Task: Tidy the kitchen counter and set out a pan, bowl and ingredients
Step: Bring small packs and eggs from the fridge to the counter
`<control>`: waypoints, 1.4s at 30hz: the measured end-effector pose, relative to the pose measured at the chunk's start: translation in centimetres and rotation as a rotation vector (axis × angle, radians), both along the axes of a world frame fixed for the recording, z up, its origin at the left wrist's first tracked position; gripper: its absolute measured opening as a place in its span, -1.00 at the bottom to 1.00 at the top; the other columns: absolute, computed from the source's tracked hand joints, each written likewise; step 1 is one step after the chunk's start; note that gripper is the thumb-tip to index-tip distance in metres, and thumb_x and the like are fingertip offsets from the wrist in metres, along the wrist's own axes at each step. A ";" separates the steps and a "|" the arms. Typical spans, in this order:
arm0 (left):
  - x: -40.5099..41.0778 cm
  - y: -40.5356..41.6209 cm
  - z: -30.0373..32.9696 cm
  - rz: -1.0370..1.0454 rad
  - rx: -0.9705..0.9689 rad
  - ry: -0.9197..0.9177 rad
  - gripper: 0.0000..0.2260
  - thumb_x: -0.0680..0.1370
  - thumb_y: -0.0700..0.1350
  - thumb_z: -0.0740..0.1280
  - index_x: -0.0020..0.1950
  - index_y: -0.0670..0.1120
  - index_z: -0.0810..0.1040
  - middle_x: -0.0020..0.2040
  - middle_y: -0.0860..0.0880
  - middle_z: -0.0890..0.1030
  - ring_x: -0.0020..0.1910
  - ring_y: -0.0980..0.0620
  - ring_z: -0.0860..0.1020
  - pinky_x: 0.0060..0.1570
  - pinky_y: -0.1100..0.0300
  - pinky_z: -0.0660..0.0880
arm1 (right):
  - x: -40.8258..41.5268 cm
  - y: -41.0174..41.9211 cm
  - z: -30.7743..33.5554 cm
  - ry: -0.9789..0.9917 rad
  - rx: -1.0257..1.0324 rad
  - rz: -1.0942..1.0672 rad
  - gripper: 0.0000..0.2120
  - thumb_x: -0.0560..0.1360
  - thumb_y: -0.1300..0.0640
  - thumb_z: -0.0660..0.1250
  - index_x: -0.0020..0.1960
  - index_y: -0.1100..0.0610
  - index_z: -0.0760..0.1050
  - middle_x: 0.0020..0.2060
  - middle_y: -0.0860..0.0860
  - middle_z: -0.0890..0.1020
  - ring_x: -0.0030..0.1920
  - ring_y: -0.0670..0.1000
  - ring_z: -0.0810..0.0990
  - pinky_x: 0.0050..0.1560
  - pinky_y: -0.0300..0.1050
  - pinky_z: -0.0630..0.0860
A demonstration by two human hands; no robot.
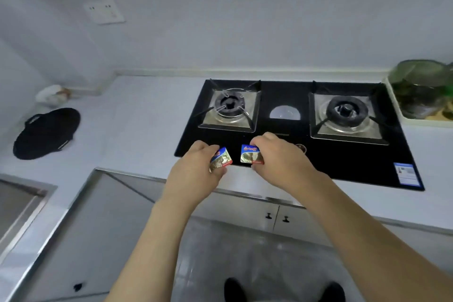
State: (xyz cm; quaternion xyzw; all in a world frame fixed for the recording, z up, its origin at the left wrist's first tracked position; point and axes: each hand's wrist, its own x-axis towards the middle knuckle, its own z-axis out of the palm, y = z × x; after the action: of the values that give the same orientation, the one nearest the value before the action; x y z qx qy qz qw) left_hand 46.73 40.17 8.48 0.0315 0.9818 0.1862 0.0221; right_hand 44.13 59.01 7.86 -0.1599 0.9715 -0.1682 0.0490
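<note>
Reaching over the front edge of the black gas hob, both hands pinch small foil butter packets — the left hand holds one packet tilted between thumb and fingers, the right hand holds the other by its right edge, just above the glass. The packets sit near each other, not touching. On the white surface to the left lies a black round lid (handle up); a tray of greens stands right of the hob.
</note>
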 end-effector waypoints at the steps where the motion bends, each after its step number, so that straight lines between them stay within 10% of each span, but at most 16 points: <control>1: 0.3 -1.8 0.0 0.025 -0.005 0.003 -0.55 0.53 0.03 0.38 0.41 0.03 0.44 0.21 0.07 0.44 0.03 0.03 0.53 -0.01 0.14 0.49 | 0.0 -1.8 0.0 -0.003 0.004 0.029 -0.62 0.50 0.01 0.36 0.27 0.01 0.38 0.14 -0.04 0.47 -0.01 -0.02 0.54 -0.05 -0.09 0.53; 25: -3.3 -28.3 -3.6 0.383 0.071 -0.123 -0.82 0.55 0.05 0.33 -0.16 0.04 0.38 -0.13 0.07 0.39 -0.19 0.04 0.45 -0.25 0.17 0.34 | -10.1 -29.5 -3.0 -0.116 0.070 0.330 -0.64 0.51 -0.03 0.30 0.26 0.04 0.39 0.15 0.00 0.47 0.01 0.05 0.55 0.01 -0.02 0.52; 42: -15.5 -43.2 -6.5 0.584 0.136 -0.200 -0.84 0.49 0.05 0.38 -0.07 -0.01 0.55 -0.12 0.02 0.47 -0.18 -0.01 0.51 -0.14 0.10 0.48 | -25.0 -45.7 -6.7 -0.231 0.050 0.439 -0.71 0.49 0.03 0.28 0.18 0.07 0.42 0.09 0.00 0.49 -0.02 0.09 0.55 -0.01 -0.02 0.52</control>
State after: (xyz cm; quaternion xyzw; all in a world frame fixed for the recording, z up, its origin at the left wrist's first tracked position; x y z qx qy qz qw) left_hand 31.20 -3.06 1.99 -0.2687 0.9276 0.2521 0.0619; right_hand 19.10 13.34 1.12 -0.3457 0.9052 -0.1464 0.1991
